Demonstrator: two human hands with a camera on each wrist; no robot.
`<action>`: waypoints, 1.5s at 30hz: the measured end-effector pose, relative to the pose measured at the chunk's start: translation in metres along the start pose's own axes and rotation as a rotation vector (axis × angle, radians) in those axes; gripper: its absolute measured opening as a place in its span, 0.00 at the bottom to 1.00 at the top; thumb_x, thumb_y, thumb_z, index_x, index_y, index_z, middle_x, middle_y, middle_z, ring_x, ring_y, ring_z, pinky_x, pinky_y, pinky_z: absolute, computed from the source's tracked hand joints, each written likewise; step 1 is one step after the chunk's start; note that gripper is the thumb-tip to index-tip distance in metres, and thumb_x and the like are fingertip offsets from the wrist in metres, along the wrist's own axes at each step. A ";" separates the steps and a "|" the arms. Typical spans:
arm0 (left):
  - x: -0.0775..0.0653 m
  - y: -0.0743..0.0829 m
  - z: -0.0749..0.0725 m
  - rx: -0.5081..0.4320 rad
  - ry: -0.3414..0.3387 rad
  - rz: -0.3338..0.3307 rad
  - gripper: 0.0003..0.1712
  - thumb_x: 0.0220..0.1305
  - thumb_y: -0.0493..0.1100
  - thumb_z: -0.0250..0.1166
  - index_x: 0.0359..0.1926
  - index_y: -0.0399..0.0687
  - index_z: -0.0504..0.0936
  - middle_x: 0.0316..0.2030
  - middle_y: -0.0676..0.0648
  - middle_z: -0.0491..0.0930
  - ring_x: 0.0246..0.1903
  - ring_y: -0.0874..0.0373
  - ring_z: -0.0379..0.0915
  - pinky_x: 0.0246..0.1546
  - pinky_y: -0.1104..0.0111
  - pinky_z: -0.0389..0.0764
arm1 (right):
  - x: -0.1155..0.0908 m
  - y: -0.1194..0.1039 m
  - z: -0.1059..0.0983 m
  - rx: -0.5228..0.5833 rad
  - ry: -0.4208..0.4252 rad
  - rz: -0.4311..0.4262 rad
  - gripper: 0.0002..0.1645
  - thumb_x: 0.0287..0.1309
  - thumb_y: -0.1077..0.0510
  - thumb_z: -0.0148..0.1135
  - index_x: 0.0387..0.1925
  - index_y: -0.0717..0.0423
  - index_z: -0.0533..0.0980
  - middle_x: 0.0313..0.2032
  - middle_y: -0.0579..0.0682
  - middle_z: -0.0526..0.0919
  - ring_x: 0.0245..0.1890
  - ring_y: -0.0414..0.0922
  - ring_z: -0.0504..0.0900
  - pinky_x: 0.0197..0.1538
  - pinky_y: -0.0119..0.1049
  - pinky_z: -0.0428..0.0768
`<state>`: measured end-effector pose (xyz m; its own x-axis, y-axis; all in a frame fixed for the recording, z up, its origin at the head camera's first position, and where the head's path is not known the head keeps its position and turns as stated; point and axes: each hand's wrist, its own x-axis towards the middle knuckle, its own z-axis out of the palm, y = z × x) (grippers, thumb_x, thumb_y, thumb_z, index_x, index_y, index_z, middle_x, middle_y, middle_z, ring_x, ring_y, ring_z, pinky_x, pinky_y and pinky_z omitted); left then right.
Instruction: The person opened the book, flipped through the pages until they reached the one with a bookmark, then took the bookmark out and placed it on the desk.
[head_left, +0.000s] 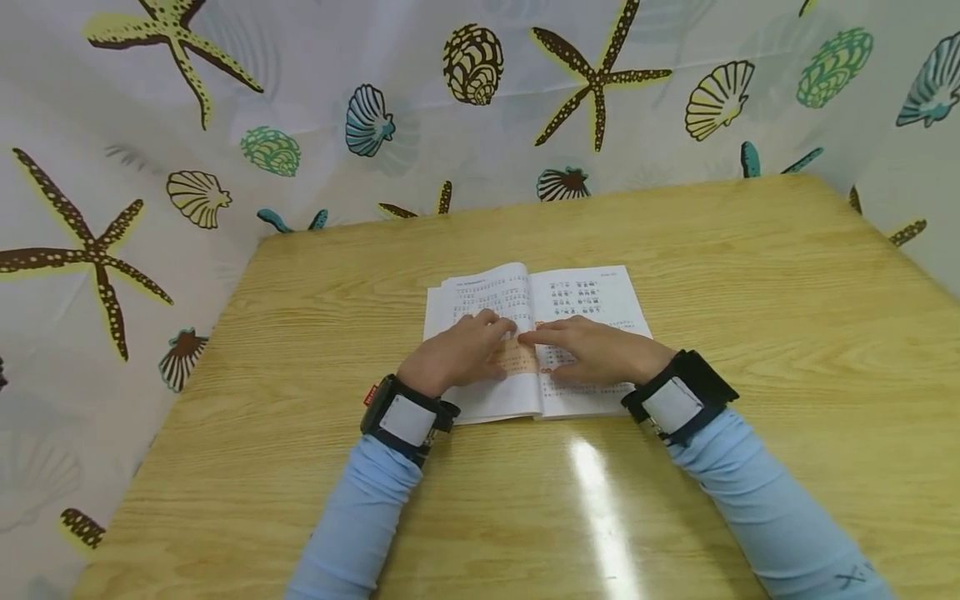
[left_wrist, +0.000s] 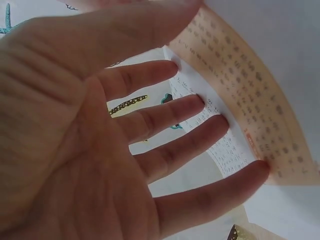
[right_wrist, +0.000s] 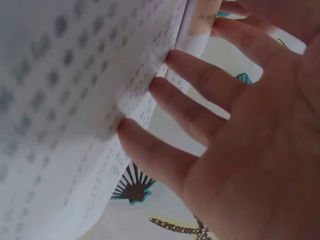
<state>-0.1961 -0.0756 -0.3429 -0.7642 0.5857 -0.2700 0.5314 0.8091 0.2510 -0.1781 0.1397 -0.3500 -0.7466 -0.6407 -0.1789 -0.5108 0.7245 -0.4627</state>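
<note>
I judge the book [head_left: 531,385] light, floppy; hold its outer edges [head_left: 635,303]. Left hand [head_left: 462,355], right hand [head_left: 603,350]: fingers spread, gripping nothing.

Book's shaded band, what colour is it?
The band is pale orange, clearest in the left wrist view.

Pale wood-grained table [head_left: 750,283], a bright streak of glare [head_left: 603,517] running down its near part. White cloth [head_left: 315,50] hangs behind the far edge and along both sides, printed with sea life: a brown starfish [head_left: 93,252] at left, another starfish [head_left: 597,79] upper right of centre, a spiral shell [head_left: 473,64] between a blue scallop [head_left: 367,121] and the latter. Yellow fan shell [head_left: 718,100] farther right, green shell [head_left: 835,67] beyond; dark fan shell [head_left: 562,184] just above the tabletop's far edge.
</note>
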 end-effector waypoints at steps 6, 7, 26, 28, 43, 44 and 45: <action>0.001 0.002 0.001 -0.020 -0.010 -0.026 0.36 0.67 0.46 0.71 0.72 0.49 0.69 0.67 0.42 0.68 0.61 0.46 0.69 0.57 0.56 0.76 | -0.005 0.010 -0.007 -0.039 -0.001 0.150 0.35 0.62 0.64 0.67 0.70 0.58 0.71 0.72 0.66 0.64 0.72 0.66 0.60 0.69 0.62 0.62; 0.002 0.002 0.001 -0.023 -0.010 -0.028 0.36 0.67 0.46 0.71 0.72 0.49 0.69 0.67 0.42 0.68 0.60 0.46 0.69 0.57 0.57 0.76 | -0.006 0.013 -0.008 -0.052 0.004 0.190 0.34 0.61 0.63 0.67 0.69 0.58 0.72 0.72 0.66 0.64 0.72 0.67 0.60 0.69 0.62 0.62; 0.001 0.002 0.002 -0.033 0.003 -0.031 0.36 0.66 0.43 0.71 0.72 0.47 0.69 0.67 0.40 0.68 0.57 0.45 0.70 0.54 0.57 0.77 | -0.034 0.070 -0.029 -0.001 0.074 0.432 0.34 0.61 0.64 0.69 0.66 0.71 0.69 0.65 0.77 0.67 0.56 0.65 0.71 0.62 0.64 0.69; 0.001 0.002 0.002 -0.032 0.005 -0.032 0.36 0.66 0.43 0.71 0.72 0.47 0.69 0.67 0.40 0.68 0.57 0.45 0.70 0.54 0.57 0.77 | -0.034 0.069 -0.029 0.002 0.069 0.439 0.35 0.61 0.64 0.69 0.67 0.71 0.68 0.65 0.77 0.66 0.56 0.65 0.70 0.62 0.63 0.69; 0.001 0.001 0.003 -0.034 0.006 -0.035 0.35 0.67 0.44 0.71 0.71 0.48 0.69 0.67 0.41 0.68 0.57 0.46 0.70 0.53 0.58 0.76 | -0.032 0.060 -0.034 -0.013 0.039 0.468 0.13 0.60 0.64 0.66 0.37 0.73 0.74 0.27 0.57 0.72 0.27 0.51 0.73 0.30 0.37 0.70; 0.000 0.002 0.002 -0.035 0.005 -0.035 0.35 0.67 0.44 0.71 0.72 0.48 0.69 0.67 0.41 0.68 0.57 0.46 0.70 0.53 0.57 0.76 | -0.031 0.059 -0.034 -0.021 0.039 0.475 0.14 0.60 0.63 0.66 0.38 0.73 0.74 0.27 0.57 0.73 0.27 0.51 0.73 0.30 0.38 0.70; 0.000 0.002 0.002 -0.036 0.004 -0.035 0.35 0.67 0.44 0.71 0.72 0.48 0.69 0.67 0.41 0.68 0.57 0.45 0.70 0.53 0.57 0.76 | -0.031 0.057 -0.035 -0.032 0.044 0.476 0.15 0.61 0.63 0.66 0.39 0.73 0.74 0.27 0.57 0.73 0.27 0.51 0.73 0.30 0.38 0.70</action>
<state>-0.1943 -0.0741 -0.3442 -0.7835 0.5571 -0.2754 0.4912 0.8266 0.2747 -0.1988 0.2100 -0.3410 -0.9179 -0.2249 -0.3270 -0.1200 0.9427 -0.3113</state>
